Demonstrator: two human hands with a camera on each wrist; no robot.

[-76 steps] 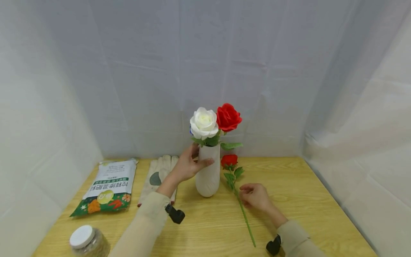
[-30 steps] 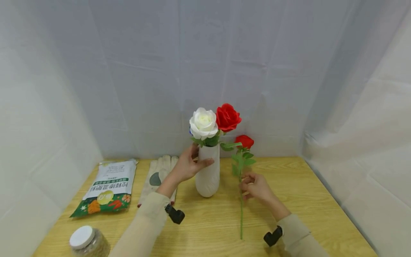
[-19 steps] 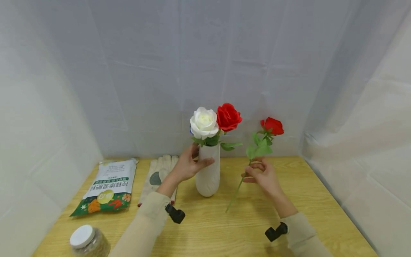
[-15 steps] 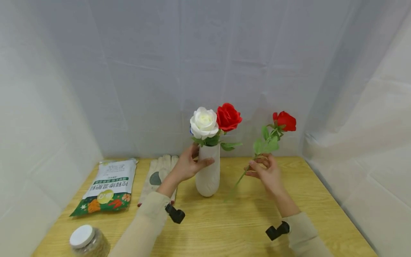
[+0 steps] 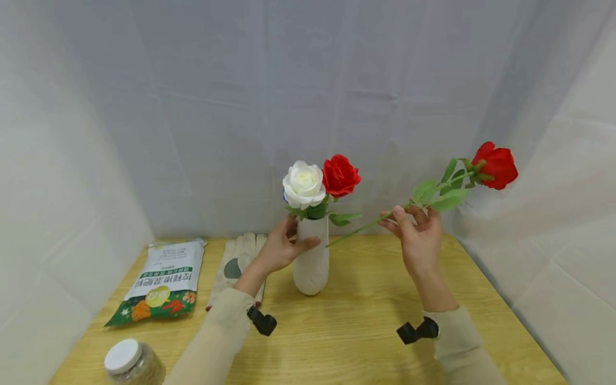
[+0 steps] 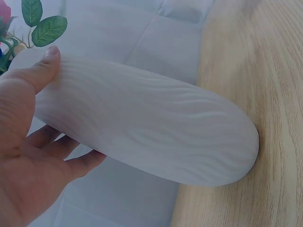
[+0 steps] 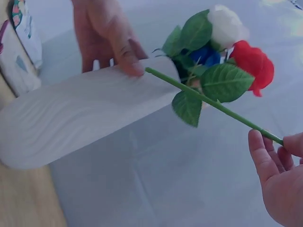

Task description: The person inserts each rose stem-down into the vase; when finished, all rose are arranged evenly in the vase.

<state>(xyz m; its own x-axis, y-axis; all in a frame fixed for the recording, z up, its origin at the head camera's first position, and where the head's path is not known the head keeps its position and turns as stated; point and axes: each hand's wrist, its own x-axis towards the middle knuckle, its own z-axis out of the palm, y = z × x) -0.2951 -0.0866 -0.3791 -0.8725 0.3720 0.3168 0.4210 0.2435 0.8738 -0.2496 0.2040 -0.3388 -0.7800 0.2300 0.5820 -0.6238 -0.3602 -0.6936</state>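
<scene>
A white vase [image 5: 311, 270] with a wavy surface stands upright on the wooden table. My left hand [image 5: 284, 247] grips its upper part, thumb across the front, as the left wrist view also shows. Out of the vase rise a white rose [image 5: 304, 184], a red rose [image 5: 340, 175] and a blue flower [image 7: 207, 56], mostly hidden in the head view. To the right, my right hand [image 5: 417, 235] pinches the green stem of another red rose [image 5: 495, 166]. That rose is tilted, bloom up to the right, its stem's lower end near the vase's side, below the rim.
On the left of the table [image 5: 346, 342] lies a fertilizer bag [image 5: 166, 278] with a white and green print. Beside it are white work gloves [image 5: 240, 262], partly behind my left arm. A clear jar [image 5: 135, 363] with a white lid stands at the front left.
My right hand has picked up the red rose from the table, raised it to the right and tilted its stem toward the vase. My left hand has stayed on the vase.
</scene>
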